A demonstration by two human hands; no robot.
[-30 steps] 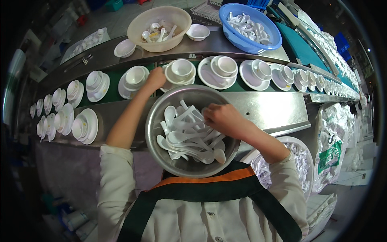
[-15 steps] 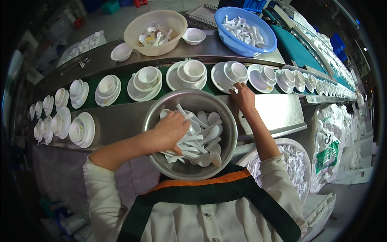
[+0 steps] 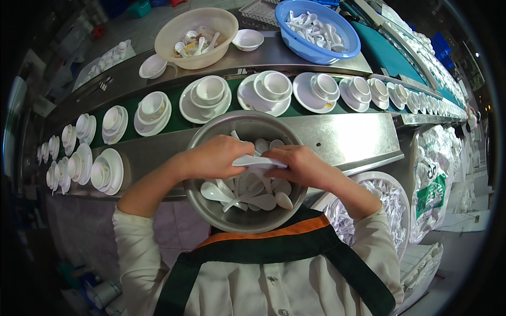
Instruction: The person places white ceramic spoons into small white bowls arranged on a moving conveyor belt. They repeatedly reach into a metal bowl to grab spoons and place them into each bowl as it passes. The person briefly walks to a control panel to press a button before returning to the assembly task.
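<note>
A round steel basin [image 3: 237, 225] full of white soup spoons [image 3: 263, 201] sits in front of my body. Over it, my left hand [image 3: 217, 157] and my right hand [image 3: 299, 164] come together, both closed on a white spoon [image 3: 255, 161] lying crosswise. Whether more than one spoon is in the grip is partly hidden by the fingers. Just beyond the basin, sets of a plate with a stacked bowl and cup [image 3: 210, 90] stand in a row on a green conveyor belt [image 3: 182, 113].
Behind the belt stand a cream basin [image 3: 167, 45] with spoons and scraps, a white bowl [image 3: 247, 40] and a blue basin [image 3: 283, 26] of spoons. A tub [image 3: 403, 205] of wrapped items is at my right. More dish sets [image 3: 107, 171] stand at the left.
My right hand has left a plate on the belt and come back over the basin, meeting my left hand, which has risen with a spoon. The dish sets have shifted along the belt.
</note>
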